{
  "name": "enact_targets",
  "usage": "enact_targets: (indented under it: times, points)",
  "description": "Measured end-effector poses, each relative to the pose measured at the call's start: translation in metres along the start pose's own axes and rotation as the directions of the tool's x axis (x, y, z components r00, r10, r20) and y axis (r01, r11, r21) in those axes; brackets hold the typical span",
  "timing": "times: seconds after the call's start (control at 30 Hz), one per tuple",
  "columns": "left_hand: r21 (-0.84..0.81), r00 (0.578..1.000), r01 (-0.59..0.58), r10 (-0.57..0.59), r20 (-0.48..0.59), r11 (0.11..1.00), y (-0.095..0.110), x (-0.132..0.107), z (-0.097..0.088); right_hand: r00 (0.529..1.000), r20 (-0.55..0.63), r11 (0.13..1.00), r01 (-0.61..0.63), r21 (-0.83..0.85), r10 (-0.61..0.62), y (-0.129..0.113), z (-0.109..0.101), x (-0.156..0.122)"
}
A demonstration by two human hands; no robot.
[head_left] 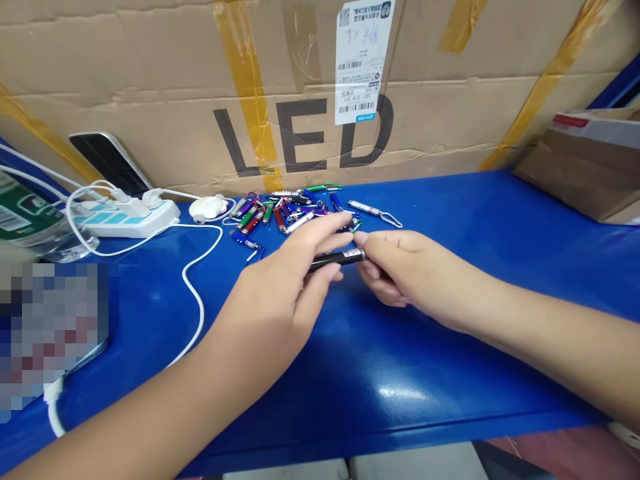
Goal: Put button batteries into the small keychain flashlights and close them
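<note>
My left hand (287, 283) and my right hand (400, 270) meet over the blue shelf (400, 373), and together they hold a slim black pen-shaped flashlight (336, 258) level between them. The left fingers curl round its left end. At its right end, the right thumb and fingers pinch the silver-ringed tip. Just behind the hands lies a heap of several small keychain flashlights (290, 210) in blue, red, green, purple and silver, some with carabiner clips.
A big cardboard box (300, 100) marked LED stands along the back. At the left are a white power strip (125, 217) with plugs and a cable (197, 300), a leaning phone (110, 160) and a water bottle (25, 220). A smaller carton (585, 163) sits at the right.
</note>
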State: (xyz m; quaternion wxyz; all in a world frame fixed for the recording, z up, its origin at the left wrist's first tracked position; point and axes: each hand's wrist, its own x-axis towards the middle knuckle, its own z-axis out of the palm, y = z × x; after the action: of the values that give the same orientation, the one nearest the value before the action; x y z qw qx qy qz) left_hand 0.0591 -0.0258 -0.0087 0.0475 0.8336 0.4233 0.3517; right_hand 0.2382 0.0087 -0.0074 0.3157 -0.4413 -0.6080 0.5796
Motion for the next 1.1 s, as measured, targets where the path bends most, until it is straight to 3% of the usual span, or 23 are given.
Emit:
enact_targets:
  times: [0.07,0.13,0.23,0.3,0.37,0.47,0.57,0.63,0.77,0.9,1.1]
  points:
    - [-0.091,0.994,0.104,-0.101,0.037,0.990,-0.003,0.001,0.000,0.997,-0.020,0.991,0.071,-0.117,-0.074,0.000,-0.001,-0.001]
    - [-0.120,0.977,0.176,-0.159,0.138,0.977,-0.003,0.003,-0.002,0.989,-0.041,0.966,0.128,-0.224,-0.140,0.000,-0.001,-0.003]
    - [-0.066,0.947,0.177,-0.152,0.283,0.982,-0.001,0.007,-0.004,0.971,-0.068,0.922,0.194,-0.336,-0.229,-0.001,-0.001,-0.005]
    - [0.025,0.965,0.065,-0.069,0.253,0.998,-0.001,0.007,-0.004,0.965,-0.079,0.911,0.209,-0.355,-0.252,-0.001,0.001,-0.007]
    - [0.189,0.983,-0.128,0.098,0.156,0.974,-0.002,0.005,-0.004,0.979,-0.074,0.943,0.158,-0.294,-0.188,0.000,0.004,-0.008]
    - [0.466,0.920,-0.382,0.376,0.110,0.798,-0.004,0.001,-0.004,0.998,0.004,0.998,-0.059,-0.037,0.059,0.001,0.008,-0.009]
    - [0.555,0.862,-0.487,0.472,0.183,0.674,-0.004,0.000,-0.007,0.961,0.133,0.946,-0.265,0.185,0.243,0.000,0.009,-0.009]
    - [0.543,0.871,-0.475,0.460,0.175,0.693,-0.003,0.001,-0.009,0.950,0.178,0.925,-0.295,0.238,0.257,-0.002,0.008,-0.009]
    - [0.458,0.929,-0.358,0.361,0.084,0.814,-0.004,0.003,-0.008,0.965,0.173,0.933,-0.240,0.268,0.199,-0.005,0.005,-0.010]
    - [0.340,0.948,-0.313,0.312,0.059,0.887,-0.002,0.004,-0.005,0.974,0.164,0.945,-0.197,0.262,0.157,-0.005,0.008,-0.011]
    - [0.273,0.990,-0.128,0.139,-0.021,0.953,0.003,-0.001,0.000,0.998,0.009,0.990,-0.060,0.128,0.060,0.001,0.012,-0.010]
